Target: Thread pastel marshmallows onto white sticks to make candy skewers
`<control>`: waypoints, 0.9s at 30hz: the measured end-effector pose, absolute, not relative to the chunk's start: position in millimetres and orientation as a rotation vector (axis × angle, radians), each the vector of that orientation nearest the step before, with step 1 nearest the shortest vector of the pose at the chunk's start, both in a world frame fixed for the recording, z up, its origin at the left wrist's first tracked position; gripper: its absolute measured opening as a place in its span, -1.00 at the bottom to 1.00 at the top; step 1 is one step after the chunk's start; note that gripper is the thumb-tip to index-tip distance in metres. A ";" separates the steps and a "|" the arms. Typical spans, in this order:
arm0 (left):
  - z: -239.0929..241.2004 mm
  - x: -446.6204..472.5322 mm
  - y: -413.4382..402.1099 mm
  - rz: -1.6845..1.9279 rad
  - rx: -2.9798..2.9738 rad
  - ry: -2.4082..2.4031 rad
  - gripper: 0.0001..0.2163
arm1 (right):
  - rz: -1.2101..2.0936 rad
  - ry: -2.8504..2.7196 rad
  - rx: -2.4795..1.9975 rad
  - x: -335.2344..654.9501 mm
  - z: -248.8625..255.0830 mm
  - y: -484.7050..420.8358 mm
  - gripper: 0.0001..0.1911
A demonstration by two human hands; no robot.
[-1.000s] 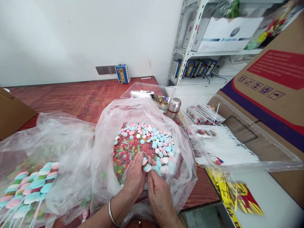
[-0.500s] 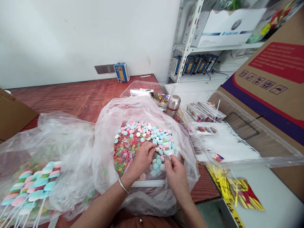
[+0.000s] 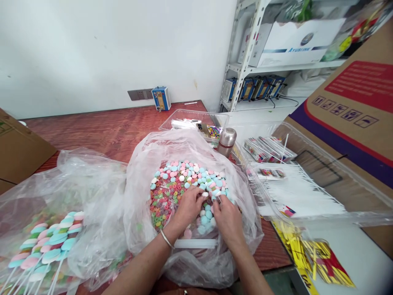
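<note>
Left hand [image 3: 190, 205], head view: fingertips at a white round sweet [image 3: 205, 194]; grip unclear.
Right hand [image 3: 229, 217]: fingers curled; cannot tell if holding.
Flat pastel sweets [image 3: 211, 185]: twelve to five o'clock inside cloudy plastic bag [image 3: 144, 157].
Small multicoloured rings [image 3: 166, 198]: nine o'clock.

Two bare hands side by side, fingertips turned toward each other, just apart
The bare left forearm [image 3: 144, 262] slants up and rightward to a left hand [image 3: 190, 205] held back upward, fingers bent and bunched; the bare right forearm [image 3: 250, 264] slants up and leftward to a right hand [image 3: 227, 216] with curled fingers and thumb reaching forward, the tightness of either pinch too small to tell
</note>
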State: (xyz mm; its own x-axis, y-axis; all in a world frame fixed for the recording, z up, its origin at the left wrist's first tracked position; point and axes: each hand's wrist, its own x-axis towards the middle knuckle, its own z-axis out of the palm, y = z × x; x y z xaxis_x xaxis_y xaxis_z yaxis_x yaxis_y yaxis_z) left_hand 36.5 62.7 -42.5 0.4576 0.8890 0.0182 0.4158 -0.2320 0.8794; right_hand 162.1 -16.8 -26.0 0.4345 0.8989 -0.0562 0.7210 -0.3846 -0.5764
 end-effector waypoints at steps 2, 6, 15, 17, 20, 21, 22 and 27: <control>-37.0 31.8 61.6 0.646 1.431 1.032 -0.86 | 0.685 -1.267 -1.995 169.1 -26.5 -23.7 -0.73; -23.9 25.0 53.2 0.578 0.968 0.831 -0.65 | 1.173 -0.851 -1.370 169.0 -26.3 -34.1 -0.62; -10.1 24.5 42.4 0.590 0.947 0.834 -0.69 | 1.109 -0.771 -1.331 158.6 -32.9 -32.7 -0.62; -10.8 24.2 41.1 0.623 0.958 0.828 -0.70 | 1.078 -0.807 -1.335 159.2 -33.3 -33.4 -0.61; -12.2 23.4 38.4 0.654 1.004 0.816 -0.70 | 1.011 -0.878 -1.383 158.7 -30.7 -34.6 -0.62; -12.6 23.3 37.5 0.655 1.020 0.811 -0.68 | 0.985 -0.900 -1.403 158.1 -29.6 -34.8 -0.62; -12.8 23.5 36.6 0.656 1.034 0.804 -0.67 | 0.960 -0.915 -1.423 157.4 -28.8 -34.7 -0.62; -13.5 28.1 33.2 0.706 1.102 0.817 -0.72 | 0.820 -0.982 -1.584 153.9 -26.9 -32.6 -0.60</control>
